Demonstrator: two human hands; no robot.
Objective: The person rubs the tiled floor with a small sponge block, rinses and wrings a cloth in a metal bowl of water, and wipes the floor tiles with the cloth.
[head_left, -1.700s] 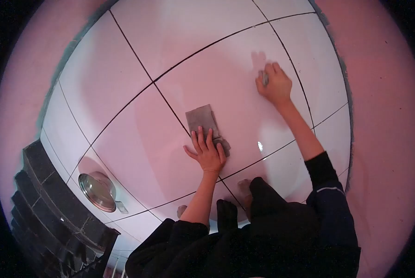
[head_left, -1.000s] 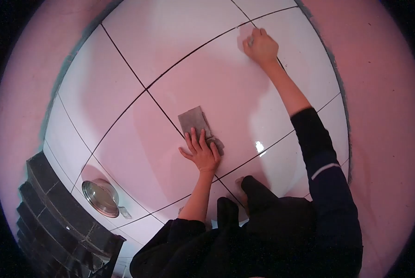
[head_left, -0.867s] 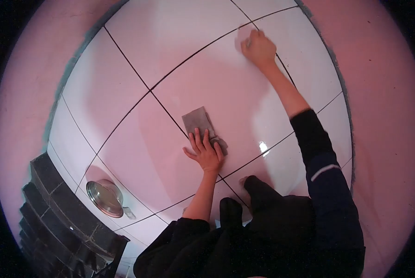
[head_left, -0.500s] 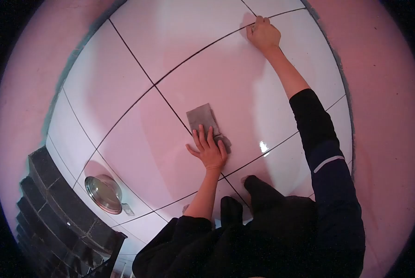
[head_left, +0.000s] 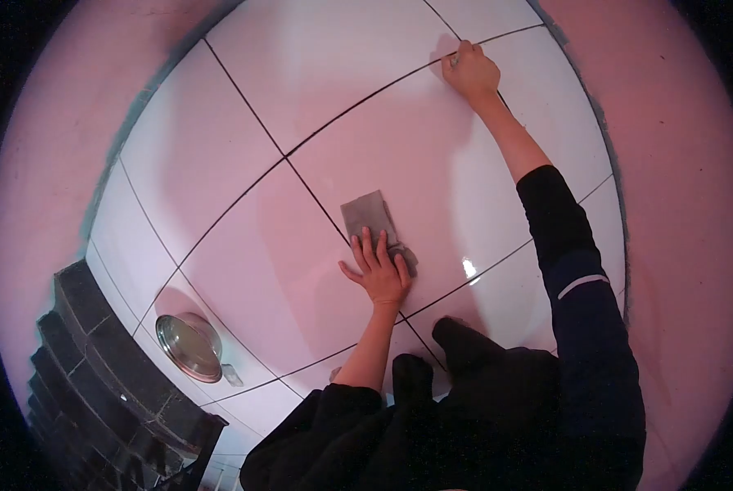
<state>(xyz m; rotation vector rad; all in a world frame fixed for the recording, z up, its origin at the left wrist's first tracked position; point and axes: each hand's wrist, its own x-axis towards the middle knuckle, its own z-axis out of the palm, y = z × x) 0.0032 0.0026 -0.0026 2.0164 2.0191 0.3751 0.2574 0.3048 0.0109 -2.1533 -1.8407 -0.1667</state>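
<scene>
My left hand (head_left: 383, 274) lies flat with its fingers spread, the fingertips resting on the lower part of a grey sheet (head_left: 367, 211), perhaps a cloth or sandpaper; I cannot tell which. A crumpled darker bit of it shows beside my thumb. Farther out, my right hand (head_left: 473, 74) is closed, its fingertips pressed to the dark joint line near where two lines cross on the white tiled floor (head_left: 333, 123). Something small and pale seems to be between those fingers, but it is too hidden to name.
A round metal pan or pot with a glassy lid (head_left: 189, 347) sits on the tiles at the left. Dark brick-like steps (head_left: 96, 344) descend at the lower left. Pinkish walls (head_left: 669, 164) border the floor. My dark-clothed knees (head_left: 473, 352) are close below.
The whole view has shifted slightly, moving the floor down and right. Both hands stay at nearly the same spots on the tiles, the right one drawn back very slightly.
</scene>
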